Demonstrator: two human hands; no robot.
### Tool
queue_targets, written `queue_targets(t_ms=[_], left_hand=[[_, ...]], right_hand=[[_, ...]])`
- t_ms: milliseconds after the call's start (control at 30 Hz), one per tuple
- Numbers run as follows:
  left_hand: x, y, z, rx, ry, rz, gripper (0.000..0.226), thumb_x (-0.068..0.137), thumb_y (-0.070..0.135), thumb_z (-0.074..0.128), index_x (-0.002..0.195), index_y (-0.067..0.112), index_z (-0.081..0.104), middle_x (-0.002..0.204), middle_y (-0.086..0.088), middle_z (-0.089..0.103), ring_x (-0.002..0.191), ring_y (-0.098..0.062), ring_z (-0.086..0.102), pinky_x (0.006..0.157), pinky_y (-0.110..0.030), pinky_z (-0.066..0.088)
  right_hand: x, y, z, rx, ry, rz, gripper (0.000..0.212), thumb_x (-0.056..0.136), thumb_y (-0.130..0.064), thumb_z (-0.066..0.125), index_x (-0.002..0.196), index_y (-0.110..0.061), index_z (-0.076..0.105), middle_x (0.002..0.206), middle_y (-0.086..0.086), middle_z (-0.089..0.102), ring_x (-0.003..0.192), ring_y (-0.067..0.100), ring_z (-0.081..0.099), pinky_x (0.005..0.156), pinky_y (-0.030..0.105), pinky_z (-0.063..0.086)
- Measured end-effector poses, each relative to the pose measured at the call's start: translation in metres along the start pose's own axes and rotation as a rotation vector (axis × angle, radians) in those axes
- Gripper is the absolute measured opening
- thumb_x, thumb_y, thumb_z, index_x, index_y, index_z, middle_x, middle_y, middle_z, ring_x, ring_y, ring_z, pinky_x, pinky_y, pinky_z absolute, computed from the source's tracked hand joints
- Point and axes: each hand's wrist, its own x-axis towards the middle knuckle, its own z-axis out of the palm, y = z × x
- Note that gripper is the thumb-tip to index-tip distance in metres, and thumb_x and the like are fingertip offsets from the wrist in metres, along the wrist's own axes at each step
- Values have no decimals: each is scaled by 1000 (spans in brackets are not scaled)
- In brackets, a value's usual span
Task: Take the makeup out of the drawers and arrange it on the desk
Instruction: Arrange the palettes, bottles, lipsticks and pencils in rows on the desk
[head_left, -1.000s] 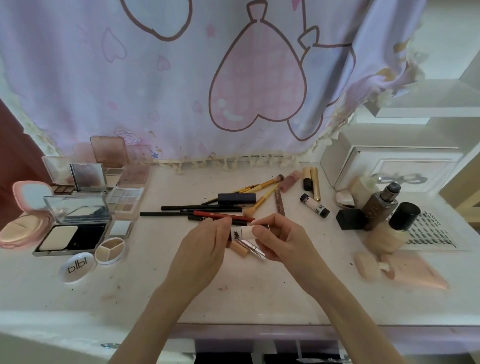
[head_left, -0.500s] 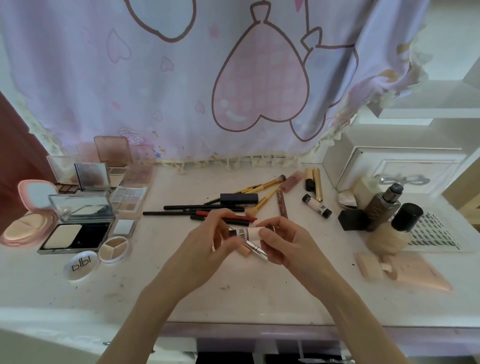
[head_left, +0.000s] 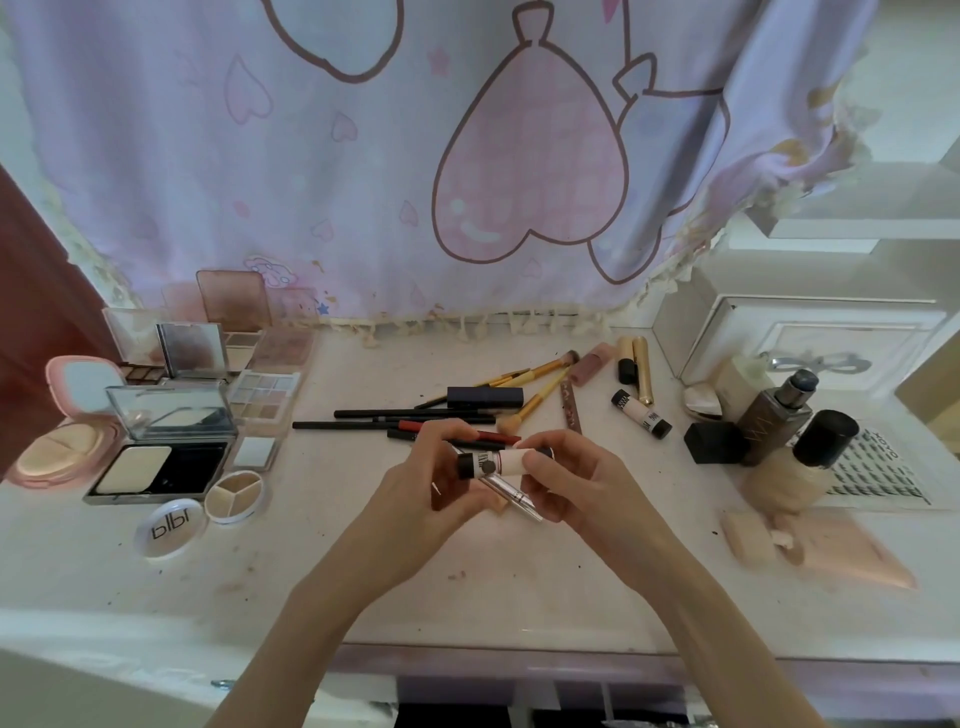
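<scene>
- We've got both hands up over the middle of the desk (head_left: 519, 582), working on one small white tube with a black cap (head_left: 497, 462).
- Left hand (head_left: 415, 499) has its fingers curled round the black-cap end, thumb and fingertips pinching it from the left.
- Right hand (head_left: 576, 483) grips the pale body of the tube from the right, fingers wrapped over the top and thumb underneath.
- So the tube sits crosswise between the two sets of fingertips, held just above the desk, cap pointing left.
- There's also a silver tube (head_left: 511, 493) poking out below, tucked under the right hand's fingers; we can't tell exactly how it's being held.
- Just behind the hands lie the black pencils (head_left: 405, 414) and a red pencil (head_left: 491, 436), with yellow-handled brushes (head_left: 535, 387) further back.
- A matching white tube (head_left: 641, 414) lies on the desk off to the right, near the gold tubes (head_left: 641, 364).
- Left side: open powder compact (head_left: 156, 452), pink cushion compact (head_left: 62, 441), eyeshadow palette (head_left: 262, 397), a three-part concealer pot (head_left: 235, 496) and its round lid (head_left: 169, 527).
- Right side: foundation bottles (head_left: 784, 452) standing by a black cube cap (head_left: 716, 442), and a peach tube (head_left: 852, 556) lying flat.
</scene>
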Motion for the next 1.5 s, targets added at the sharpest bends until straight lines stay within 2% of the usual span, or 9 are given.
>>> queue_targets(t_ms=[200,333,467,633,800,967,1100,1267,1500], left_hand=[[5,-4,2,131,46,-43,10,89,36,50,80,38,44,67,9,52,59,7,47,57,-8,39],[7,-3,1,114,101,-53,23,89,41,40,69,32,47,57,11,48,54,5,47,53,-9,37],[10,1,1,102,187,-71,38,86,44,40,60,19,50,52,9,45,52,1,46,51,-12,37],[11,4,0,100,288,-47,47,85,39,47,56,1,51,45,5,39,44,-7,38,43,-13,30],[12,7,-1,115,287,-43,39,82,38,52,56,10,54,44,11,44,48,-4,43,47,-11,33],[13,12,-11,150,150,-28,10,84,29,60,78,37,57,71,20,59,75,12,53,64,-3,40],[17,16,-16,140,123,24,17,85,19,61,93,33,63,83,21,60,86,7,53,70,-6,40],[21,19,-16,155,94,52,24,88,10,57,106,23,65,91,15,58,90,0,52,73,-8,39],[21,24,-18,105,60,76,36,89,4,54,102,37,56,94,12,57,89,-3,53,76,-8,38]], right_hand=[[-1,2,-6,-42,-7,8,15,87,-13,61,103,-13,63,75,-1,67,66,10,58,59,19,45],[-4,4,-6,-86,-18,2,16,85,-9,63,99,-16,63,84,2,67,67,12,56,61,19,47],[-5,5,-3,-167,-7,-30,19,82,-4,66,92,-20,64,79,-10,64,63,0,56,62,17,50],[-6,4,0,-349,19,-111,23,81,-8,67,90,-28,61,91,-14,63,81,-4,59,74,14,50],[-8,9,1,-613,-2,-159,33,87,-15,61,104,-42,55,98,-25,58,96,3,55,79,6,43],[-9,10,-5,-555,-65,-113,29,92,-16,54,102,-43,54,101,-22,59,100,4,55,83,8,43],[-8,9,-5,-505,-81,-112,28,92,-15,55,100,-42,54,104,-16,62,103,6,57,88,16,46],[-7,10,-4,-516,-66,-117,25,91,-15,56,100,-38,53,104,-15,60,101,4,58,84,11,46],[-7,13,-6,-449,-75,-131,27,90,-14,57,96,-40,57,103,-15,65,96,1,61,86,18,49]])
